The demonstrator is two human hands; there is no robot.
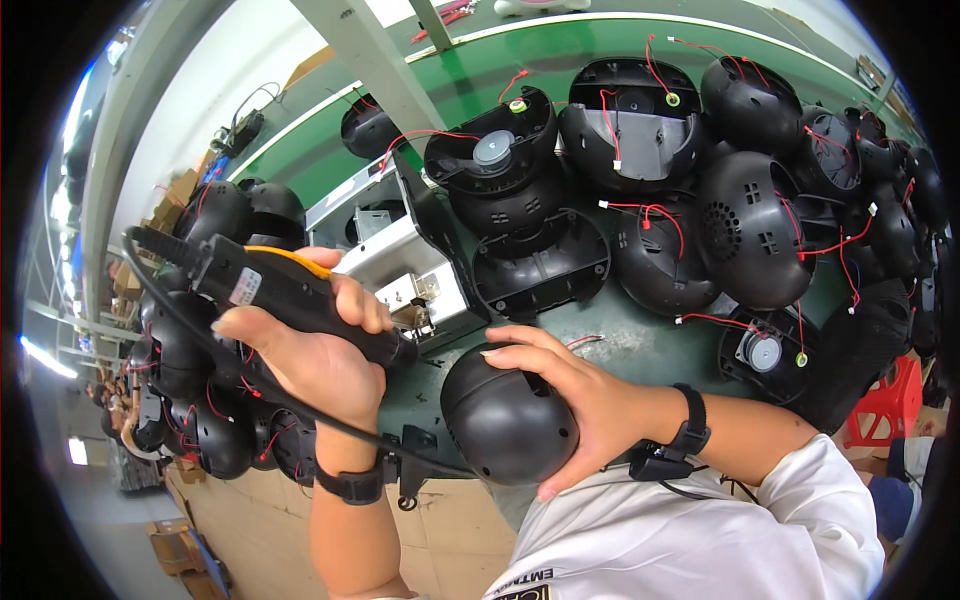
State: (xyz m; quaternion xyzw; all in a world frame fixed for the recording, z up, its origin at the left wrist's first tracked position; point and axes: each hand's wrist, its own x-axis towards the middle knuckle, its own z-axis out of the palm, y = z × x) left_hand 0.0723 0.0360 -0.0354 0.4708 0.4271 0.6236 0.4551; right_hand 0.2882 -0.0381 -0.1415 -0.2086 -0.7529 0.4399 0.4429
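Observation:
My left hand is closed around a black electric screwdriver with an orange lever and a cable. Its front end points toward the silver metal box, where a small screw feeder mechanism shows; the bit itself I cannot make out. In my right hand is a round black plastic housing, held close to my body at the table's front edge. My fingers wrap over its top and right side. Small screw holes show on its surface, and a short wire end sticks out behind it.
Several black housing halves with red wires and speakers crowd the green table beyond and to the right. More housings are piled at the left. A metal post rises behind the box. A red stool stands at the right.

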